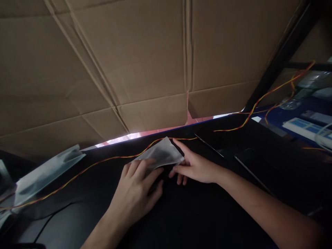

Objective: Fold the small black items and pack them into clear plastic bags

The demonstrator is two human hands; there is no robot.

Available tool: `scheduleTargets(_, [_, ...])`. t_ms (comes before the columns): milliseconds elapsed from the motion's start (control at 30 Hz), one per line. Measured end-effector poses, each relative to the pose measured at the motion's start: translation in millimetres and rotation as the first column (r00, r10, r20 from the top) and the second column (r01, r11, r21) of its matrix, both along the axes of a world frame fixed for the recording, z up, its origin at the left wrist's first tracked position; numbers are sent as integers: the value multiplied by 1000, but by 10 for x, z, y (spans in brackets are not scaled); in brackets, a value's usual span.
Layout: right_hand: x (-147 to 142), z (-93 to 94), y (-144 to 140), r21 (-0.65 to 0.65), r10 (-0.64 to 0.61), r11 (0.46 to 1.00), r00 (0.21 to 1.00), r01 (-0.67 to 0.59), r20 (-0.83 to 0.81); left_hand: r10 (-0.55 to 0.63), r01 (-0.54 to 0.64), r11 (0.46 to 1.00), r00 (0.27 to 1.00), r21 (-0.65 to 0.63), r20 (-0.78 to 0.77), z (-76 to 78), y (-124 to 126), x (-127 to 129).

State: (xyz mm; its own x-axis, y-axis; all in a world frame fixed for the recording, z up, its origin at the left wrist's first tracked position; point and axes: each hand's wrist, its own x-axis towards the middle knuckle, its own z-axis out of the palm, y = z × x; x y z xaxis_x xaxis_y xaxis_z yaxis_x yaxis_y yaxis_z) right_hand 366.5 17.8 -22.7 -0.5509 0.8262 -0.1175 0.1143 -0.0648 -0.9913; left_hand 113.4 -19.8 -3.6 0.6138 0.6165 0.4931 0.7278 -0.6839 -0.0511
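A frosted, translucent plastic bag (166, 152) is held between my two hands over the black table, its upper corner pointing away from me. My left hand (138, 185) grips its near left part, with the fingers bent over the film and the thumb turned in below. At the bag's right corner is my right hand (197, 166), its index finger stretched along the edge and its thumb by the corner. The other right fingers curl underneath. Whether anything lies inside the bag I cannot make out.
Large cardboard sheets (150, 52) stand behind the black table (181, 218). A twisted red-yellow wire (90, 167) crosses its back. Another translucent bag (49, 173) lies left. Two dark, flat phone-like devices, one (210, 141) farther back and one (251, 162) nearer, lie right.
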Motion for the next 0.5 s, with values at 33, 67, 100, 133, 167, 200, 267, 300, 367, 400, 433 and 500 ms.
scheduleTargets(33, [2, 1, -13, 148, -26, 989, 999, 19, 46, -6, 5, 1000, 1000, 12, 30, 7, -7, 4])
scheduleTargets(67, [7, 9, -25, 299, -57, 954, 993, 24, 102, -4, 3, 1000, 999, 30, 43, 10, -9, 3])
scheduleTargets(100, [15, 24, -34, 425, -85, 905, 983, 9, 160, 5, -7, 999, 999, 52, 41, 10, -6, -3])
scheduleTargets(133, [25, 44, -38, 515, -102, 857, 972, -21, 210, 21, -23, 997, 999, 75, 32, 8, 2, -12])
scheduleTargets(167, [35, 65, -38, 568, -108, 822, 963, -54, 247, 39, -41, 995, 999, 93, 24, 6, 13, -24])
scheduleTargets(200, [46, 86, -33, 595, -108, 800, 957, -77, 269, 55, -57, 993, 998, 107, 22, 7, 26, -38])
scheduleTargets(267, [63, 118, -16, 644, -120, 760, 957, -83, 265, 83, -88, 986, 996, 142, 41, 19, 48, -70])
scheduleTargets(300, [69, 129, -6, 681, -128, 729, 961, -76, 244, 95, -102, 981, 994, 166, 52, 33, 53, -86])
scheduleTargets(367, [74, 144, 9, 763, -144, 645, 973, -44, 178, 118, -129, 970, 991, 206, 64, 72, 45, -114])
scheduleTargets(400, [73, 148, 10, 795, -148, 606, 979, -24, 142, 129, -140, 966, 989, 216, 65, 92, 30, -122])
scheduleTargets(433, [67, 151, 8, 816, -149, 579, 982, -7, 114, 133, -143, 965, 989, 221, 61, 110, 9, -126])
scheduleTargets(500, [42, 147, -11, 829, -153, 559, 984, 13, 88, 106, -113, 968, 993, 226, 44, 134, -45, -116])
